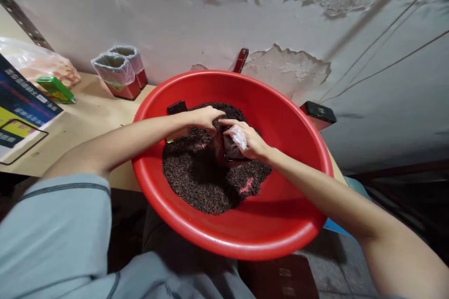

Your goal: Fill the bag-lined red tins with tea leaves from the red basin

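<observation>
A large red plastic basin (291, 126) holds a heap of dark dried leaves (203, 187) that look like loose tea. A small tin (235, 163) stands in the leaves, with its dark interior towards me. My right hand (254, 142) is closed on the bunched clear plastic bag (239, 137) at the tin's mouth, index finger pointing left. Beside the tin's far left corner, my left hand (205, 117) has thumb and fingers apart; whether it touches the tin is unclear. Partly behind my left forearm, another dark-topped tin (177, 107) rests in the basin.
Two red tins with plastic liners (121, 86) stand on the wooden table (91, 117) at left. A green box (56, 89), a plastic bag (45, 63) and a printed carton (21, 103) lie further left. A dark-topped tin (319, 112) sits right of the basin, by the peeling wall (157, 14).
</observation>
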Motion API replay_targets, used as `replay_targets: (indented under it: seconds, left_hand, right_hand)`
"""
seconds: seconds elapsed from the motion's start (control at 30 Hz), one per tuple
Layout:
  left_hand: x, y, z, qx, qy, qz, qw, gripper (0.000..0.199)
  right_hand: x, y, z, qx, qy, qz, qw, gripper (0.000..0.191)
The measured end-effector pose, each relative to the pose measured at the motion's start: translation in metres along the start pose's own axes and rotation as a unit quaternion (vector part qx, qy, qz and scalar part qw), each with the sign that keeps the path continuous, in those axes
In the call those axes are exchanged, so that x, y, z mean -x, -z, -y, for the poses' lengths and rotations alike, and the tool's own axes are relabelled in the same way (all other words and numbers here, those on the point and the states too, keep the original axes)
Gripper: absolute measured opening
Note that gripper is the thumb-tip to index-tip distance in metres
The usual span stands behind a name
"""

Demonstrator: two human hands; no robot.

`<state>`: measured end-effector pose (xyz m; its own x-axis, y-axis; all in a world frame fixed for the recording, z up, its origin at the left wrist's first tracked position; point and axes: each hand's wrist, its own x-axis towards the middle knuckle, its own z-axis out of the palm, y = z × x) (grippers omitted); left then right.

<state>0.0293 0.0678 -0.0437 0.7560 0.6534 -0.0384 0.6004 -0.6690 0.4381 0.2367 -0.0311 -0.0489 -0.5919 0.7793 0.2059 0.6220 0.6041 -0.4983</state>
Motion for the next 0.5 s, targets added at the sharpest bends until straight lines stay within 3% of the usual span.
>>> replay_targets:
  seconds: [0.1,0.2,0.27,0.3,0.4,0.5]
  left_hand:
    - [0.036,-0.019,-0.01,0.004,0.087,-0.042,0.995,0.062]
    - [0.062,-0.045,-0.028,0.095,0.079,-0.052,0.991,0.109]
    - [0.065,-0.06,-0.04,0.139,0.104,-0.107,0.979,0.138]
    - [0.062,-0.065,-0.044,0.154,0.127,-0.134,0.971,0.143]
    - [0.047,-0.062,-0.044,0.149,0.168,-0.182,0.957,0.133]
    - [0.033,-0.041,-0.025,0.115,0.096,-0.161,0.976,0.106]
  right_hand:
    - [-0.002,-0.003,-0.004,0.041,-0.026,-0.035,0.998,0.035]
    - [-0.029,-0.01,-0.003,0.076,-0.14,-0.12,0.98,0.036]
    - [-0.052,-0.016,0.0,0.085,-0.22,-0.163,0.958,0.036]
    - [-0.063,-0.019,0.003,0.088,-0.251,-0.168,0.949,0.037]
    - [-0.081,-0.023,0.013,0.111,-0.29,-0.117,0.943,0.041]
    - [-0.074,-0.019,0.017,0.139,-0.271,-0.059,0.951,0.051]
